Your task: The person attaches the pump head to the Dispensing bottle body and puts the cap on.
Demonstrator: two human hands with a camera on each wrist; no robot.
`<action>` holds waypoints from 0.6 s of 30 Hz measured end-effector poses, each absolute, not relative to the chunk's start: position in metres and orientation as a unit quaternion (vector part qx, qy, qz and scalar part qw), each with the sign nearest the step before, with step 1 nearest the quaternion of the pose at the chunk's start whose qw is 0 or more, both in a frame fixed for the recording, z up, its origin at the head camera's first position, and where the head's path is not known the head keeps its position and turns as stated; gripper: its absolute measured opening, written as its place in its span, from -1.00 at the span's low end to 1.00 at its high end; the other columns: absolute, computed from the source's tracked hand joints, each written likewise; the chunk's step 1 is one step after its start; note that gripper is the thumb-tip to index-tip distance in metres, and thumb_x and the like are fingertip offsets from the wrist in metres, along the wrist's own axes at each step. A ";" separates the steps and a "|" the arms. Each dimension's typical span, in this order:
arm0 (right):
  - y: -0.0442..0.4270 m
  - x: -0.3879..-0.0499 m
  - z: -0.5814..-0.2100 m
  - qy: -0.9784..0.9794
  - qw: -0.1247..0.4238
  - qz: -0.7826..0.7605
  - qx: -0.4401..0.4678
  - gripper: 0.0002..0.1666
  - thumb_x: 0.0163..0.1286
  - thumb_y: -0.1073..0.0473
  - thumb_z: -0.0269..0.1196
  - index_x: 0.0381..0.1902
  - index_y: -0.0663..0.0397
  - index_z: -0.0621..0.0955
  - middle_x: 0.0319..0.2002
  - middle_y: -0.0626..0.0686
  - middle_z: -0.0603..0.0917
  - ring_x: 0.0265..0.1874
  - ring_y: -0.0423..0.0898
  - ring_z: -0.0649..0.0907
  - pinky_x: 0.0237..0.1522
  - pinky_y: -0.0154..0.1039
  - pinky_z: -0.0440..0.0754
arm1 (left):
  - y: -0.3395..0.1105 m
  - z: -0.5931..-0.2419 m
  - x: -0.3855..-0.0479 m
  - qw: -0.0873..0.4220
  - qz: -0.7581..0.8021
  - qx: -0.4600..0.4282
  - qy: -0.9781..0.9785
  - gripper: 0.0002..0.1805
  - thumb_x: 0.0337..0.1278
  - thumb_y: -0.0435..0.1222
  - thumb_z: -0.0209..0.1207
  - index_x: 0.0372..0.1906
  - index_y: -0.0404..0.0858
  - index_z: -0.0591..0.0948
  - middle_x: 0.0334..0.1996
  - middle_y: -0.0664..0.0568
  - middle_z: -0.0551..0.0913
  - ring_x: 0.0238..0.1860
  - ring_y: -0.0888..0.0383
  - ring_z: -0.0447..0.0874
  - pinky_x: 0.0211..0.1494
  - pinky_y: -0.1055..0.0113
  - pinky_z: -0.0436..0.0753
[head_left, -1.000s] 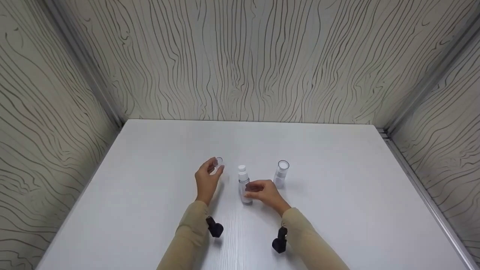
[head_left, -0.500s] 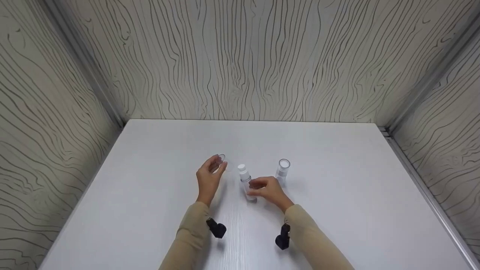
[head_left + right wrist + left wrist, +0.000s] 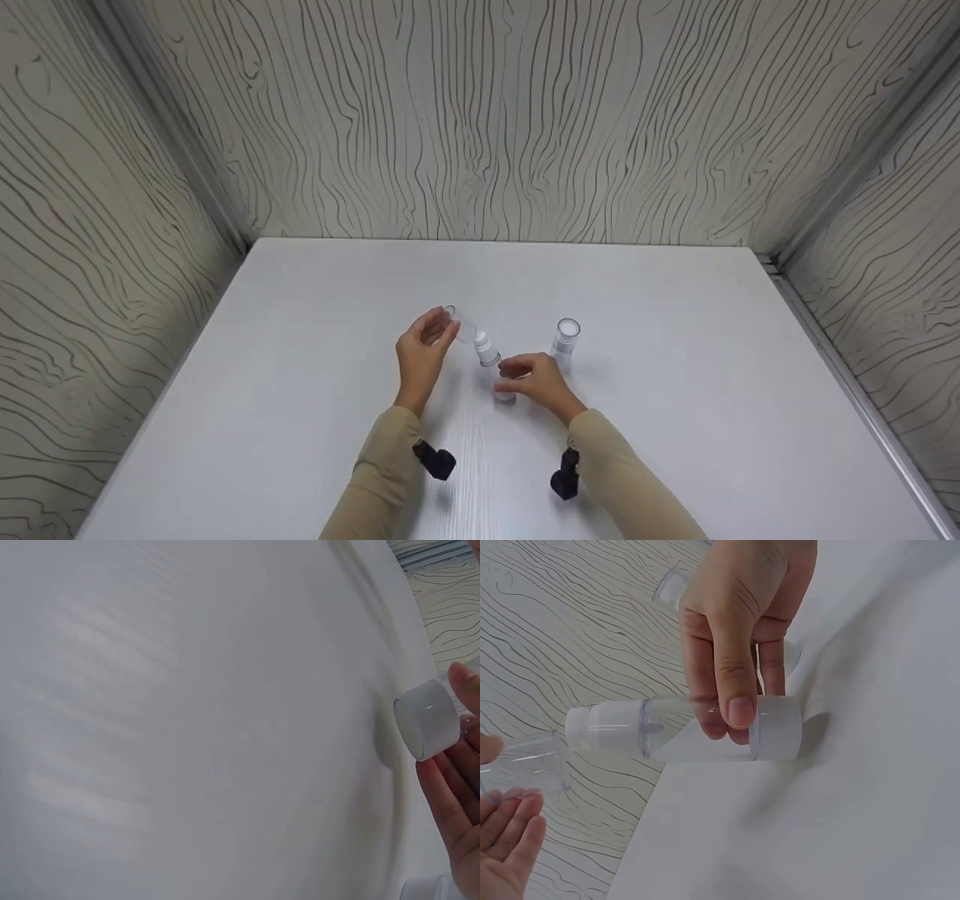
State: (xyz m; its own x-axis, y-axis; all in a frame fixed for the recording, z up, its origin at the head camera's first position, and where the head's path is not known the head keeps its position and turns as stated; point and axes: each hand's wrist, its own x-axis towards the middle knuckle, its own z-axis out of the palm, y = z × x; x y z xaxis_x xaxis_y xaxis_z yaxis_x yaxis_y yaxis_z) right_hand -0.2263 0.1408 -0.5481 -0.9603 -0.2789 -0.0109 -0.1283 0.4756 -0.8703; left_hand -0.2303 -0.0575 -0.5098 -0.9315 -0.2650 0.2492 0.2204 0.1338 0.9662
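Note:
My left hand (image 3: 424, 356) pinches a clear cap (image 3: 529, 765) by its sides. My right hand (image 3: 538, 382) holds a clear pump bottle (image 3: 701, 731) with a white pump top and a white base. The bottle leans to the left, its top toward the cap's open end. In the left wrist view, the cap's rim is very close to the pump top; whether they touch I cannot tell. The right wrist view shows the bottle's white base (image 3: 429, 720) raised above the table, between thumb and fingers.
A second clear bottle (image 3: 564, 345) stands upright just behind and right of my right hand. Both hands work over a white table (image 3: 300, 375). Wood-grain-patterned panels (image 3: 480, 120) rise behind and at the sides.
The bottle has gone from nearly upright to leaning left, and my right hand has shifted slightly right. My left hand has brought the cap to the right and tipped it toward the pump top.

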 end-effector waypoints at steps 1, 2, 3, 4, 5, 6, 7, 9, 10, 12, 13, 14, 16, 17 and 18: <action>0.141 -0.226 -0.548 0.856 0.073 -0.497 -0.121 -0.56 0.07 0.19 0.46 -0.09 0.29 0.68 -0.16 0.26 0.76 -0.13 0.11 0.74 -0.01 -0.06 0.74 | -0.057 -0.509 -0.230 0.182 -0.661 0.017 -0.728 -0.57 0.07 -0.34 0.32 0.05 -0.45 0.58 -0.06 -0.28 0.71 -0.01 -0.11 0.72 0.12 0.27 0.71; 0.141 -0.226 -0.548 0.856 0.071 -0.497 -0.122 -0.57 0.07 0.21 0.46 -0.09 0.31 0.68 -0.16 0.27 0.76 -0.13 0.12 0.74 -0.01 -0.05 0.74 | -0.056 -0.510 -0.230 0.178 -0.663 0.019 -0.727 -0.56 0.07 -0.35 0.32 0.06 -0.46 0.58 -0.05 -0.29 0.70 -0.01 -0.11 0.72 0.12 0.26 0.71; 0.141 -0.227 -0.548 0.856 0.071 -0.498 -0.122 -0.57 0.07 0.22 0.46 -0.09 0.32 0.68 -0.16 0.27 0.76 -0.13 0.13 0.74 -0.01 -0.04 0.74 | -0.055 -0.509 -0.230 0.175 -0.665 0.021 -0.726 -0.56 0.08 -0.35 0.32 0.06 -0.46 0.58 -0.05 -0.29 0.70 -0.01 -0.11 0.72 0.12 0.25 0.71; 0.142 -0.227 -0.548 0.856 0.071 -0.497 -0.121 -0.57 0.07 0.22 0.46 -0.09 0.32 0.68 -0.15 0.27 0.76 -0.13 0.13 0.74 -0.01 -0.05 0.74 | -0.055 -0.509 -0.230 0.174 -0.665 0.022 -0.726 -0.57 0.08 -0.36 0.32 0.06 -0.47 0.58 -0.05 -0.30 0.70 -0.01 -0.11 0.72 0.13 0.24 0.71; 0.142 -0.227 -0.548 0.857 0.072 -0.496 -0.120 -0.57 0.07 0.22 0.46 -0.09 0.32 0.68 -0.15 0.27 0.76 -0.13 0.12 0.74 -0.01 -0.06 0.74 | -0.054 -0.509 -0.231 0.171 -0.665 0.024 -0.726 -0.57 0.08 -0.37 0.31 0.06 -0.47 0.58 -0.05 -0.30 0.70 0.00 -0.11 0.72 0.13 0.23 0.70; 0.142 -0.227 -0.549 0.858 0.072 -0.494 -0.119 -0.56 0.07 0.22 0.46 -0.09 0.32 0.67 -0.15 0.27 0.76 -0.13 0.12 0.74 -0.01 -0.06 0.74 | -0.054 -0.509 -0.231 0.170 -0.664 0.026 -0.728 -0.58 0.08 -0.38 0.31 0.06 -0.48 0.58 -0.06 -0.31 0.70 -0.01 -0.12 0.72 0.13 0.22 0.70; 0.142 -0.227 -0.549 0.859 0.073 -0.493 -0.118 -0.56 0.07 0.22 0.46 -0.09 0.31 0.67 -0.15 0.27 0.76 -0.13 0.12 0.74 -0.01 -0.06 0.74 | -0.052 -0.507 -0.230 0.169 -0.661 0.029 -0.730 -0.58 0.07 -0.40 0.31 0.05 -0.49 0.58 -0.07 -0.32 0.70 -0.01 -0.13 0.72 0.13 0.21 0.71; 0.142 -0.226 -0.549 0.859 0.074 -0.493 -0.116 -0.56 0.06 0.22 0.46 -0.09 0.31 0.67 -0.15 0.28 0.76 -0.13 0.12 0.74 -0.02 -0.07 0.74 | -0.051 -0.501 -0.225 0.170 -0.655 0.028 -0.736 -0.60 0.07 -0.41 0.30 0.04 -0.51 0.58 -0.08 -0.32 0.70 -0.02 -0.13 0.72 0.11 0.23 0.71; 0.142 -0.226 -0.548 0.859 0.075 -0.493 -0.115 -0.56 0.06 0.22 0.46 -0.09 0.31 0.68 -0.15 0.27 0.76 -0.13 0.12 0.74 -0.02 -0.07 0.74 | -0.050 -0.497 -0.222 0.170 -0.654 0.028 -0.737 -0.60 0.07 -0.42 0.30 0.03 -0.51 0.58 -0.09 -0.33 0.70 -0.03 -0.14 0.72 0.10 0.22 0.71; 0.142 -0.226 -0.548 0.859 0.076 -0.494 -0.110 -0.56 0.06 0.22 0.46 -0.08 0.30 0.68 -0.14 0.27 0.76 -0.12 0.12 0.74 -0.02 -0.07 0.74 | -0.049 -0.488 -0.216 0.168 -0.651 0.027 -0.740 -0.61 0.06 -0.42 0.30 0.02 -0.51 0.59 -0.11 -0.33 0.70 -0.04 -0.15 0.72 0.10 0.22 0.71; 0.142 -0.227 -0.548 0.859 0.075 -0.494 -0.108 -0.56 0.06 0.22 0.46 -0.08 0.30 0.68 -0.14 0.27 0.76 -0.12 0.12 0.74 -0.02 -0.07 0.74 | -0.049 -0.483 -0.212 0.166 -0.651 0.025 -0.741 -0.61 0.06 -0.42 0.30 0.02 -0.51 0.59 -0.11 -0.33 0.70 -0.04 -0.15 0.72 0.11 0.21 0.71; 0.142 -0.227 -0.549 0.859 0.075 -0.495 -0.106 -0.56 0.06 0.22 0.46 -0.08 0.29 0.68 -0.14 0.27 0.76 -0.12 0.12 0.74 -0.02 -0.07 0.74 | -0.049 -0.480 -0.210 0.164 -0.650 0.021 -0.742 -0.61 0.07 -0.41 0.30 0.02 -0.51 0.59 -0.11 -0.33 0.70 -0.03 -0.15 0.72 0.11 0.20 0.71; 0.142 -0.226 -0.549 0.860 0.076 -0.494 -0.103 -0.56 0.06 0.22 0.46 -0.08 0.28 0.68 -0.13 0.26 0.76 -0.11 0.10 0.73 -0.01 -0.08 0.74 | -0.048 -0.478 -0.209 0.157 -0.652 0.024 -0.742 -0.62 0.07 -0.41 0.30 0.01 -0.51 0.59 -0.11 -0.33 0.70 -0.04 -0.16 0.72 0.12 0.16 0.71; 0.142 -0.226 -0.549 0.862 0.076 -0.491 -0.102 -0.56 0.07 0.21 0.46 -0.08 0.27 0.68 -0.13 0.25 0.76 -0.11 0.10 0.73 -0.01 -0.09 0.74 | -0.048 -0.478 -0.209 0.154 -0.651 0.024 -0.743 -0.62 0.07 -0.41 0.30 0.01 -0.51 0.59 -0.11 -0.32 0.71 -0.04 -0.16 0.72 0.11 0.15 0.71; 0.142 -0.226 -0.549 0.863 0.075 -0.490 -0.103 -0.57 0.07 0.21 0.46 -0.08 0.27 0.68 -0.13 0.25 0.76 -0.12 0.09 0.74 -0.01 -0.09 0.75 | -0.047 -0.479 -0.209 0.152 -0.649 0.023 -0.745 -0.62 0.07 -0.41 0.30 0.01 -0.51 0.59 -0.12 -0.32 0.71 -0.05 -0.15 0.72 0.11 0.15 0.71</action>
